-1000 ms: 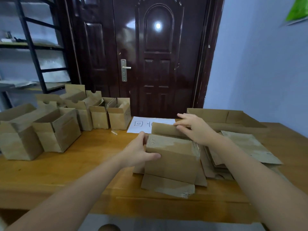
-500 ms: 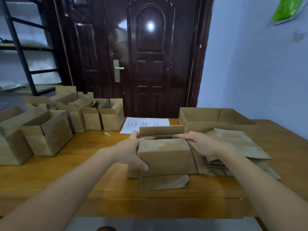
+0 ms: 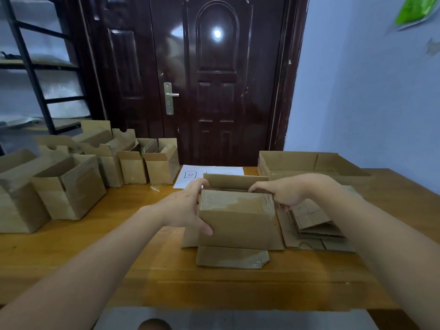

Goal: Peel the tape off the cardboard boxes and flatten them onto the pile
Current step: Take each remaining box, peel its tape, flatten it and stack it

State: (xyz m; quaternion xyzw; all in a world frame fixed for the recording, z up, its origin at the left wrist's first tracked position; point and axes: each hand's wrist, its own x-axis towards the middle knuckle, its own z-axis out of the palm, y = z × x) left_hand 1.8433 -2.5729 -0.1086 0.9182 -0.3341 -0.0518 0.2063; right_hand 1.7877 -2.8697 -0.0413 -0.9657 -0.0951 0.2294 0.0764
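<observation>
- Your left hand (image 3: pixel 184 208) grips the left end of the cardboard box (image 3: pixel 235 220): thumb curled across the near face, fingers wrapped over the top left corner.
- Your right hand (image 3: pixel 283 192) holds the box's right end, fingers curled over the top right edge and down the side.
- The box stands on the wooden table (image 3: pixel 95 253) in front of you, mid-table, open at the top with its far flap (image 3: pixel 234 181) upright. Its bottom flaps are splayed flat on the table, one sticking out toward you (image 3: pixel 232 257).
- Pale torn patches run along the top of the near face; can't tell if any tape is left there.
- The pile of flattened boxes (image 3: pixel 314 225) lies just beside the box on its right, touching or nearly touching.
- A shallow cardboard tray (image 3: pixel 297 160) sits behind the pile.
- The row of open boxes (image 3: pixel 71 184) stands at the table's left, well apart.
- A white paper sheet (image 3: pixel 190 175) with handwriting lies behind the box, partly hidden.
</observation>
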